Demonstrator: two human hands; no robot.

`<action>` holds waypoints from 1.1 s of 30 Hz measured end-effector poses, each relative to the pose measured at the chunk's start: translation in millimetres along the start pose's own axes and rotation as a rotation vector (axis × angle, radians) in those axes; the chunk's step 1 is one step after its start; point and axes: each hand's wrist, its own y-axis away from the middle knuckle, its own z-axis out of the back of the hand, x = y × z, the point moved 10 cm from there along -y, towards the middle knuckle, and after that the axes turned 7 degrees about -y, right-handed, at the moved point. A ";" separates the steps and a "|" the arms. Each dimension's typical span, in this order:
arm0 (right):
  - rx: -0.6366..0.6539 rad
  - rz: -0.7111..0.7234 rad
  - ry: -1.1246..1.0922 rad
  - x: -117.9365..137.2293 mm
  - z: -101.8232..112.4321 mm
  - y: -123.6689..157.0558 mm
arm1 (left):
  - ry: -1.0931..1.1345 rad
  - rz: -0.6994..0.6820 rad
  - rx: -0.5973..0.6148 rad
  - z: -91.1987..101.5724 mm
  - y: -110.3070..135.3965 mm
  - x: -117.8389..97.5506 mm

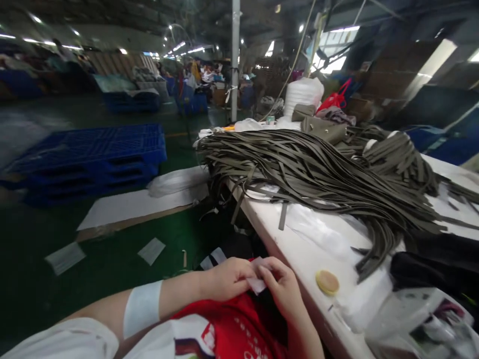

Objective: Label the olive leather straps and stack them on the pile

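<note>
My left hand and my right hand meet low in the middle of the view, above a red garment with white lettering. Between their fingertips is a small pale slip, thin like paper or film; its exact kind I cannot make out. The fingers of both hands are closed in a pinch on it, and part of it is hidden by them. A light blue patch lies on my left forearm. Just right of my right hand, a round yellow-rimmed disc rests on the white table.
A large heap of dark olive straps covers much of the table, some ends hanging over its edge. Black cloth and a clear plastic bag lie at right. Blue pallets and white sheeting are on the green floor.
</note>
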 end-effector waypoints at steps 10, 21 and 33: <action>-0.032 -0.062 0.292 -14.9 -55.8 -58.2 | 0.182 0.037 -0.104 34.8 42.0 67.5; 0.173 -0.093 0.457 -56.4 -139.6 -129.9 | 0.370 0.259 -0.228 59.0 91.1 146.3; 0.123 -0.094 0.393 -46.2 -140.1 -174.2 | 0.350 0.342 -0.356 82.6 101.6 174.4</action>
